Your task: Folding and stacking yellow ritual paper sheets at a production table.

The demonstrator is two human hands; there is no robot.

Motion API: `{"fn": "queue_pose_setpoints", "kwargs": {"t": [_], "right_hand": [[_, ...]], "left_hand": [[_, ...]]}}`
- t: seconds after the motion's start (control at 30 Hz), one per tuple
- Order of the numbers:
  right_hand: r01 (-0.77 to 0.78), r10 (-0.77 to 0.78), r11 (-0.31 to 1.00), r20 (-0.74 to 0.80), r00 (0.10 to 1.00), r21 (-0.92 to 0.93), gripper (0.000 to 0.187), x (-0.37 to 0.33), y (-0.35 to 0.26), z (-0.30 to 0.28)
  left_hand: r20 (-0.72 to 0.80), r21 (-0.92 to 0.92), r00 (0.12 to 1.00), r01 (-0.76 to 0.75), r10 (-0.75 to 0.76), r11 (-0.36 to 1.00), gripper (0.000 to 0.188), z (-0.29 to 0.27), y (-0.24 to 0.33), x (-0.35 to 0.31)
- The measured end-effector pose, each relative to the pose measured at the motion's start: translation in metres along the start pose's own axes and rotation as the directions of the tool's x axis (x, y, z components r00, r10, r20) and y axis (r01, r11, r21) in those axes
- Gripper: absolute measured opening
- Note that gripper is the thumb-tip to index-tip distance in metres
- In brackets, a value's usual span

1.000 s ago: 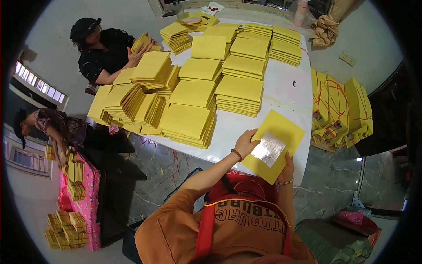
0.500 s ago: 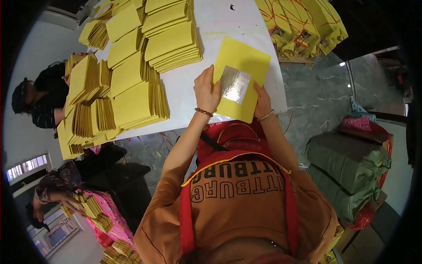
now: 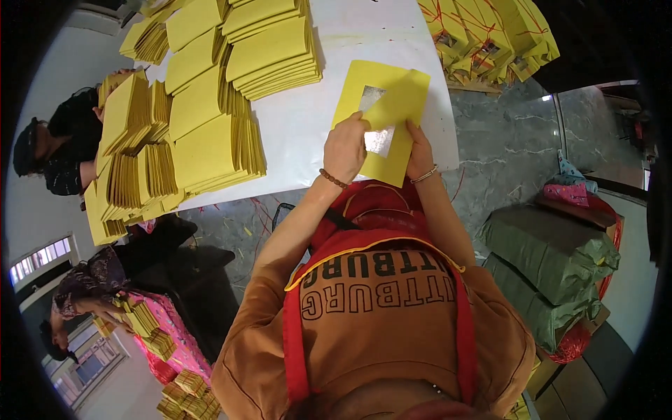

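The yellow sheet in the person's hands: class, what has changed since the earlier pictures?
The left hand has moved inward over the yellow sheet, and yellow paper now hides the middle of its silver patch. The right hand still holds the right edge.

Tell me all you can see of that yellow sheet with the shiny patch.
The yellow sheet is rectangular, papery-looking and slightly askew. Its silvery, foil-like patch shows in two areas with yellow between. The left hand touches its face at the patch; the right hand holds its right edge, thumb on top. It appears over the white table, by its near edge.
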State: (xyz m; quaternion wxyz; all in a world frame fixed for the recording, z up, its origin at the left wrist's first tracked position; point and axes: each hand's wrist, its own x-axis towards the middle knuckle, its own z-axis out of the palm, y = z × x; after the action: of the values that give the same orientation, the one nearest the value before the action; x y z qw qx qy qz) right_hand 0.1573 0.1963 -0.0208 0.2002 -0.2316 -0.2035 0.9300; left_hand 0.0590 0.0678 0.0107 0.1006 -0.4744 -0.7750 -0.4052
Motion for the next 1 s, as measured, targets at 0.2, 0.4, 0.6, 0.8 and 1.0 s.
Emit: {"fn": "queue_pose_setpoints", "kwargs": {"t": [0.2,0.4,0.6,0.8,1.0], "right_hand": [[-0.164,0.123,0.966,0.204,0.971,0.199,0.033,0.002,-0.004,0.000],[0.001,0.002,0.999,0.054,0.999,-0.054,0.032,-0.009,-0.033,0.003],[0.090,-0.074,0.992,0.180,0.981,-0.087,0.028,-0.033,-0.090,-0.003],[0.014,-0.015,1.000,0.202,0.979,0.005,0.026,-0.037,-0.063,0.027],[-0.119,0.112,0.951,-0.038,0.993,-0.285,0.028,-0.033,-0.024,0.018]], "left_hand": [[0.034,-0.520,0.848,0.468,-0.529,0.715,0.020,-0.028,-0.027,-0.003],[-0.011,-0.483,0.805,0.515,-0.593,0.708,0.026,-0.070,-0.050,-0.023],[0.013,-0.340,0.772,0.601,-0.635,0.723,0.027,-0.068,-0.047,-0.031],[0.282,-0.574,0.645,0.707,-0.710,0.413,0.031,-0.033,-0.045,-0.025],[0.467,-0.822,0.666,0.569,-0.582,-0.009,0.035,-0.040,-0.018,-0.012]]}}
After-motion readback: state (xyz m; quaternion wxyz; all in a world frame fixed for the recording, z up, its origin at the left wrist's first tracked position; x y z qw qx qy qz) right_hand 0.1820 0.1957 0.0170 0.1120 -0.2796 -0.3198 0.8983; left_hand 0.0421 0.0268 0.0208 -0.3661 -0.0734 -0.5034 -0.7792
